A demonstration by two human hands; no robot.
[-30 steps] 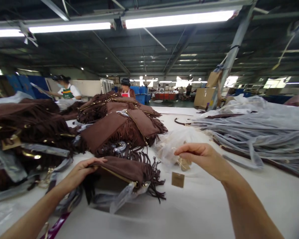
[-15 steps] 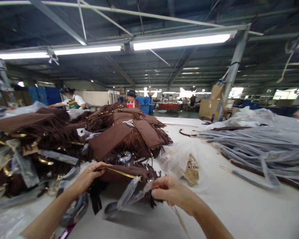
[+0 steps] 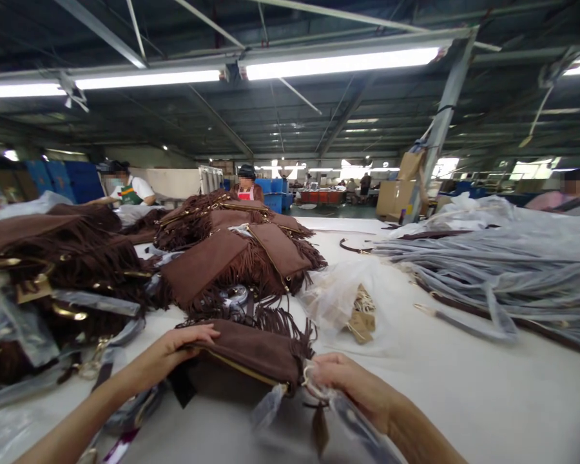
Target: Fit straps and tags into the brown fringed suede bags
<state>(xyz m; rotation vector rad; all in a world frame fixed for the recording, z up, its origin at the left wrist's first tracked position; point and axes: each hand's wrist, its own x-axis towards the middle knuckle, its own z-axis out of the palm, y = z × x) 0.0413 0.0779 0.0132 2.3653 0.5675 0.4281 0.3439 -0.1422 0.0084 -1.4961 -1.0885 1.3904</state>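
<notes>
A dark brown fringed bag (image 3: pixel 256 345) lies tilted on the table in front of me, its gold zipper along the near edge. My left hand (image 3: pixel 183 351) is closed on the bag's left end, fingers over the top. At the right end, my right hand (image 3: pixel 352 383) pinches a pale ring (image 3: pixel 312 381) beside the fringe. Below these fingers hang a plastic-wrapped strap (image 3: pixel 362 428) and a small brown leaf-shaped piece (image 3: pixel 319 428). A clear plastic wrap (image 3: pixel 269 406) dangles from the zipper end, blurred.
More fringed brown bags (image 3: pixel 212 258) are heaped behind, and another pile (image 3: pixel 58 251) lies left. A clear bag holding brown paper tags (image 3: pixel 362 316) sits beyond my right hand. Plastic-wrapped straps (image 3: pixel 464 264) are spread at right. Co-workers (image 3: pixel 135 187) stand across the table.
The bag has tipped so more of its brown face shows and the zipper sits lower. My right hand has moved slightly right and down, with the ring and strap now showing. The view has shifted.
</notes>
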